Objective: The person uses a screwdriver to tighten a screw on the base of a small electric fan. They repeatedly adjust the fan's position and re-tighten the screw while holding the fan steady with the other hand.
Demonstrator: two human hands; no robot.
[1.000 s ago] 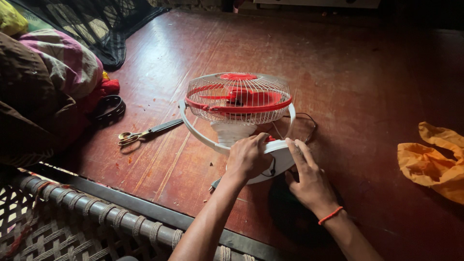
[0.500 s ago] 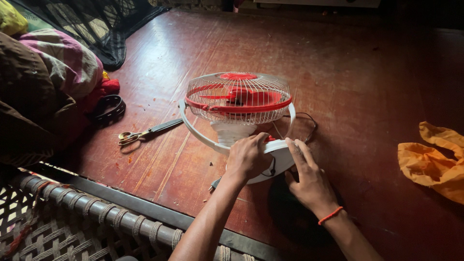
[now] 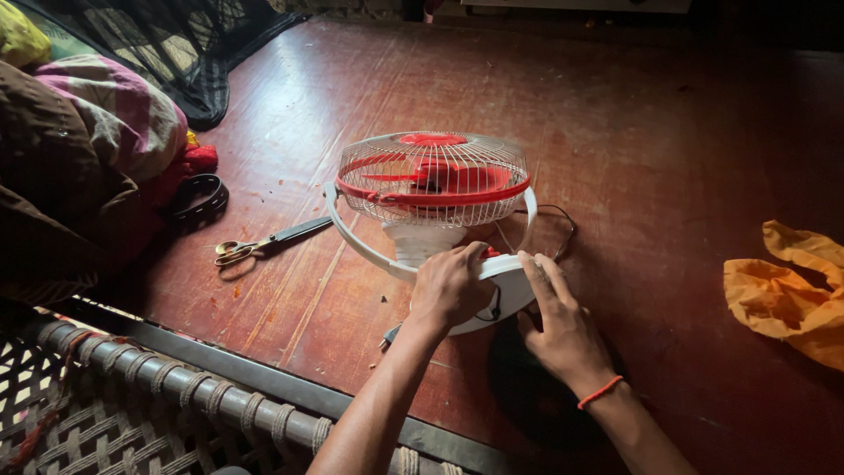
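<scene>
Left hand [image 3: 450,286] curling its fingers over the white base [image 3: 503,290] of a small red table fan [image 3: 432,180], right hand [image 3: 563,325] pressing straight fingers together against that base's right edge, fan sitting on the red floor [image 3: 668,158], scissors [image 3: 264,242] lying well left.

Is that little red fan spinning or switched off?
Off, it seems: the red blades show sharp and unblurred inside the wire cage of the fan, while both hands, left and right, rest on its white base.

Two bare forearms, no sleeves.
Left hand [image 3: 451,288]: no rings/watch seen. Right hand [image 3: 563,325]: thin orange-red thread band [image 3: 600,392] round wrist; nothing else worn.
</scene>
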